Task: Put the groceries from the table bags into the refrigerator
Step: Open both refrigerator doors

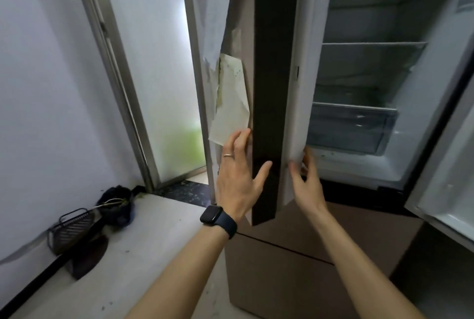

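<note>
The refrigerator's left door [272,75] stands partly open, its dark side edge facing me. My left hand [237,177], with a ring and a black watch, lies spread against the door's outer face, thumb on the dark edge. My right hand [306,185] pinches the door's white inner edge near its bottom. Inside, the compartment shows bare glass shelves [372,43] and a clear drawer [351,126]. No groceries or bags are in view.
The refrigerator's right door [446,177] hangs open at the right. Brown lower drawers [295,254] are closed below. Peeling film and a paper sheet [230,98] hang on the left door. A frosted glass door [154,75], a black wire rack [71,229] and a dark bundle [118,206] are on the left.
</note>
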The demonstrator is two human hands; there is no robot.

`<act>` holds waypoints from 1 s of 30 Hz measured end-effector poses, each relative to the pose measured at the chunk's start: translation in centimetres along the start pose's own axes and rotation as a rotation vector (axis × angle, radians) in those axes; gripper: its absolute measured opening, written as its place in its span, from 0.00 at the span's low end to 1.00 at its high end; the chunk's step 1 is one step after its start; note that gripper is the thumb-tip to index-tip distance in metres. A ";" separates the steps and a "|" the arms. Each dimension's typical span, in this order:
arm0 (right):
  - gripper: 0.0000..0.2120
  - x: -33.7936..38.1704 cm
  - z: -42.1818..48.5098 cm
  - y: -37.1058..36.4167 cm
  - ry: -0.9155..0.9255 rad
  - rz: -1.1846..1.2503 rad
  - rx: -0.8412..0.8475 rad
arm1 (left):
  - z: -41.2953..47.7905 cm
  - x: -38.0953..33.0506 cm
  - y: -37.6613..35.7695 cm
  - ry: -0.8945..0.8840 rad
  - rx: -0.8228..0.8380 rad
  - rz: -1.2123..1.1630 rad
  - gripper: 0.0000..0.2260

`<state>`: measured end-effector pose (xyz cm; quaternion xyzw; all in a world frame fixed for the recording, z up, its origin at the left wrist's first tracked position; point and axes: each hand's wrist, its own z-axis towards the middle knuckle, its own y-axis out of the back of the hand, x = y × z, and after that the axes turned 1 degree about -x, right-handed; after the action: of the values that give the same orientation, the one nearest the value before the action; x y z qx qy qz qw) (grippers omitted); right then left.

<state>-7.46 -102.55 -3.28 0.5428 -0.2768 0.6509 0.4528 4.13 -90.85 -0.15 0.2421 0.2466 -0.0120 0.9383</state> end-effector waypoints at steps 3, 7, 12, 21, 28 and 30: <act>0.31 -0.3 0.0 -1.0 0.017 -0.007 -0.060 | 0.1 1.2 -0.3 -0.042 0.031 -0.052 0.37; 0.31 -0.4 -1.4 -2.1 0.033 -0.025 -0.106 | -0.1 2.3 0.5 -0.046 0.035 -0.121 0.37; 0.32 0.0 -4.5 -3.7 0.127 -0.064 -0.121 | -1.0 4.4 3.8 -0.017 0.013 -0.193 0.37; 0.31 -0.2 -8.3 -10.7 0.432 -0.312 -0.107 | -2.2 12.0 11.0 0.131 -0.085 -0.090 0.32; 0.28 0.3 -6.6 -14.0 0.610 -0.604 -0.056 | -1.9 14.4 13.7 0.119 -0.085 -0.001 0.31; 0.26 0.0 -5.9 -14.8 0.624 -0.681 -0.029 | -2.1 15.0 13.7 0.138 -0.040 0.029 0.35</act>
<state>2.98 -91.08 -6.70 0.3745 0.0579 0.5935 0.7100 18.26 -76.33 -2.67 0.2270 0.3072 0.0231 0.9239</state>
